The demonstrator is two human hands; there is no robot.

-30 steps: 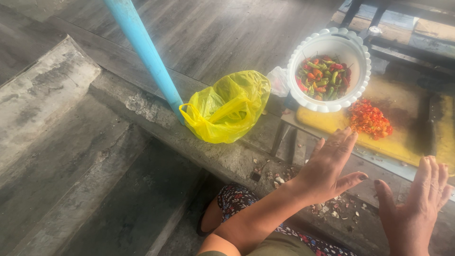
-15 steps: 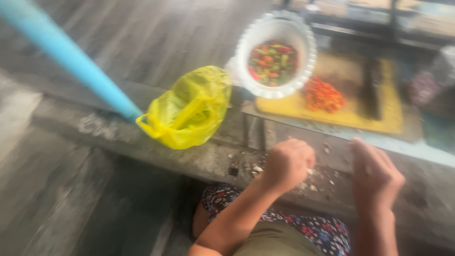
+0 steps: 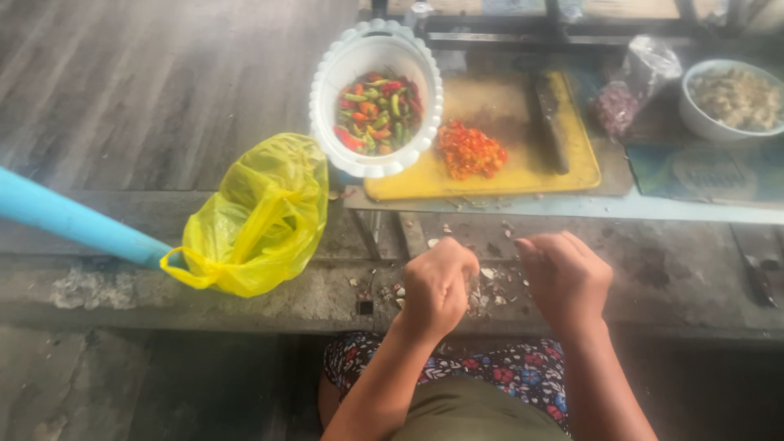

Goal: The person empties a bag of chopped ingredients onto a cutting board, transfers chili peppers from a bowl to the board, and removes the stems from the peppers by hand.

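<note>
Two clenched fists, left hand [image 3: 437, 286] and right hand [image 3: 565, 278], near ledge [image 3: 245, 302] edge; contents hidden.

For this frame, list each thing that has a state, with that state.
Left hand: closed in a fist over scraps.
Right hand: fingers curled shut.
Yellow bag: open, slumped.
White basket: upright, holding whole chillies.
Chopped chillies: piled on cutting board.
Knife: lying flat on board.

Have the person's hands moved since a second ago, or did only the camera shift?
Yes. A second ago both hands were open, fingers spread. Now the left hand and right hand are curled into fists, close together over the scraps on the concrete ledge.
</note>
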